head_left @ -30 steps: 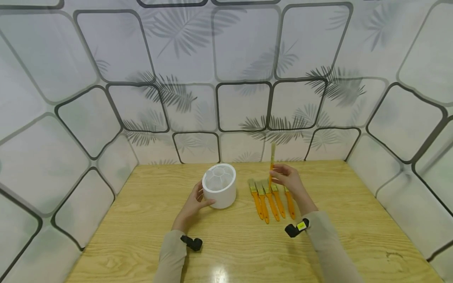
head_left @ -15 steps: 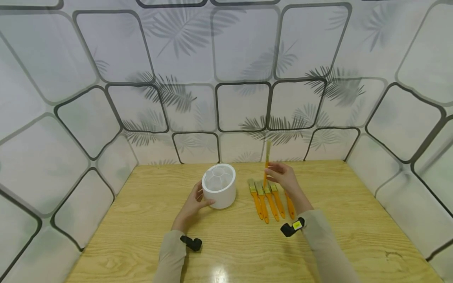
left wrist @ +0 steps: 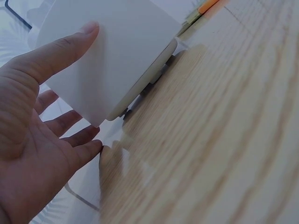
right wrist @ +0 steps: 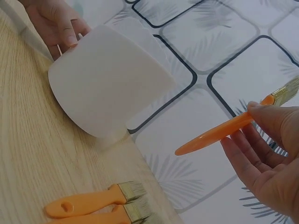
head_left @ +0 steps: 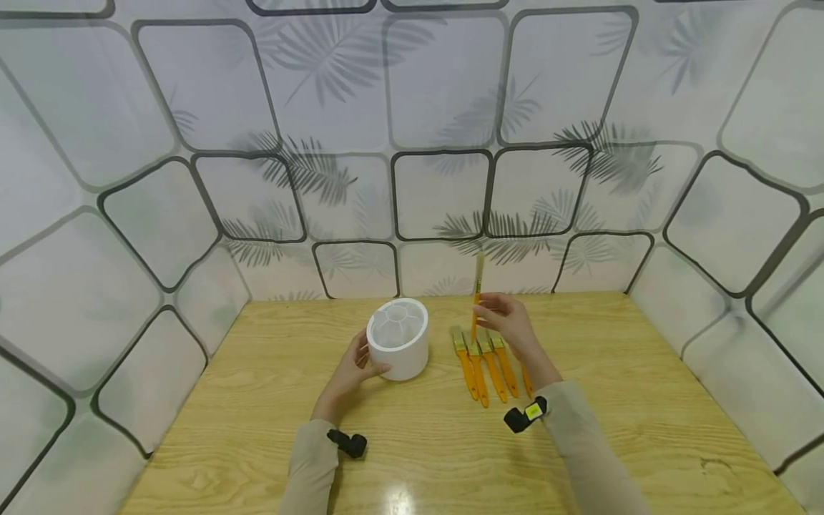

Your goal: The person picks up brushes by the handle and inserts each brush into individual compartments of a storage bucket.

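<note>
A white round pen holder (head_left: pixel 405 361) with clear dividers inside stands left of centre on the table. My left hand (head_left: pixel 350 372) grips its left side; in the left wrist view the thumb lies along the white wall (left wrist: pixel 117 56) and the fingers reach behind. My right hand (head_left: pixel 513 325) pinches an orange-handled paintbrush (head_left: pixel 477 297), raised bristles up between the holder and the right edge. The right wrist view shows thumb and fingers on the handle (right wrist: pixel 215 135), its lower end free. Below it, several similar paintbrushes (head_left: pixel 493 366) lie side by side; the right forearm partly covers one.
The wooden table (head_left: pixel 257 429) runs back to a patterned curtain (head_left: pixel 444 193), which also encloses both sides. A black wrist camera (head_left: pixel 348 443) sits on the left sleeve, another camera (head_left: pixel 525 415) on the right one.
My right hand has moved left with the upright paintbrush, over the lying brushes and nearer the pen holder. The left hand and the holder have stayed put.
</note>
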Available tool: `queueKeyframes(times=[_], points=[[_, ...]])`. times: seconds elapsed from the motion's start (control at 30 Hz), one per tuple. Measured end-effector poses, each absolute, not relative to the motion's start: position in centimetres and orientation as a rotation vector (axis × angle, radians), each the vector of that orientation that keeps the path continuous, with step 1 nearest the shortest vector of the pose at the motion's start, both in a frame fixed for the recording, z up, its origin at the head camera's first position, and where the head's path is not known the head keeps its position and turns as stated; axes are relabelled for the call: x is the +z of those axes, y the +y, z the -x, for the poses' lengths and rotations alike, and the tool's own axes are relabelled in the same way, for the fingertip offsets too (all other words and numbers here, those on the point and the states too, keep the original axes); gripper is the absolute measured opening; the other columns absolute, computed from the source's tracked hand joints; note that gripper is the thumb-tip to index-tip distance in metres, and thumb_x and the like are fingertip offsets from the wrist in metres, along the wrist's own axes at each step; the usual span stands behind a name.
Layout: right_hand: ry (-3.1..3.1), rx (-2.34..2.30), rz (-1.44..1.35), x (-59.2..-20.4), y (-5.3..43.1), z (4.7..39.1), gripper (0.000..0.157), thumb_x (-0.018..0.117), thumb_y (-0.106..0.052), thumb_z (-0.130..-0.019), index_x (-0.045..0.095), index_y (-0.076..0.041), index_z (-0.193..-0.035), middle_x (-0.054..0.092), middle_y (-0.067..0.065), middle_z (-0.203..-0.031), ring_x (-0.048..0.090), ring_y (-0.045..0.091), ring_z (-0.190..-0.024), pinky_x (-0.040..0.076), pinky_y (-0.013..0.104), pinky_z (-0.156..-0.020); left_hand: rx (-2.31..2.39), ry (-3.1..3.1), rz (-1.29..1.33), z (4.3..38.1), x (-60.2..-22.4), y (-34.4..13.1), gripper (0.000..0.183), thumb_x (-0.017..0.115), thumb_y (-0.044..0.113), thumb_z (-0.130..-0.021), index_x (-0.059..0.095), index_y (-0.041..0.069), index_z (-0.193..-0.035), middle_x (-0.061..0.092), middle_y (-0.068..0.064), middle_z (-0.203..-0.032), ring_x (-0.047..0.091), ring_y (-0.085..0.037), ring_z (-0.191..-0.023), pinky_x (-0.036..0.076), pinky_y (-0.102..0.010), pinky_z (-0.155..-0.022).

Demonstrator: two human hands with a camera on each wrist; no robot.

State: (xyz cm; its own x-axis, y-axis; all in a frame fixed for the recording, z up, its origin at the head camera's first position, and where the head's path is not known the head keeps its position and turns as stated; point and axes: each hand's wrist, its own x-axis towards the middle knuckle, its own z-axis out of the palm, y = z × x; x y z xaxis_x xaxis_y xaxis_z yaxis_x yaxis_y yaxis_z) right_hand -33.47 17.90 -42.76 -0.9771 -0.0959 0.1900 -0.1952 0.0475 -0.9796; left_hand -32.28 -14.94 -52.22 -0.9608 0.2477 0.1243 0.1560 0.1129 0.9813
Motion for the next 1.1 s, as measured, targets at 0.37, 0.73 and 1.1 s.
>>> queueKeyframes(times=[0.37,0.73,1.1], points=[[-2.209,2.076,-0.374,-42.1,16.7,33.3,0.039,0.063,-0.013,-0.089,0.052,0.006,-0.121,0.058,0.008,-0.101,0.062,0.009,-0.085,0.054,0.04,-0.083,2.027,2.241,-0.336,32.4,-52.1,-15.0,0.09,0.078,0.014,-0.075,0.023,0.021,-0.146,0.027,-0.003,-0.15,0.023,-0.027,-0.139,0.017,-0.04,-0.116],[-2.19,2.041,-0.416,-42.2,16.0,33.2,0.036,0.063,-0.012,-0.089,0.054,0.007,-0.118,0.059,0.009,-0.099,0.063,0.007,-0.083,0.056,0.035,-0.08,2.045,2.23,-0.324,32.3,-52.2,-14.9,0.087,0.077,0.013,-0.076,0.025,0.022,-0.145,0.027,-0.002,-0.149,0.025,-0.028,-0.138,0.017,-0.042,-0.116],[-2.177,2.052,-0.433,-42.2,15.4,33.4,0.035,0.064,-0.013,-0.088,0.055,0.006,-0.116,0.06,0.01,-0.101,0.064,0.01,-0.085,0.056,0.035,-0.079,2.036,2.236,-0.325,32.4,-52.3,-14.9,0.088,0.078,0.014,-0.076,0.025,0.022,-0.145,0.027,-0.002,-0.149,0.024,-0.027,-0.138,0.018,-0.041,-0.116]])
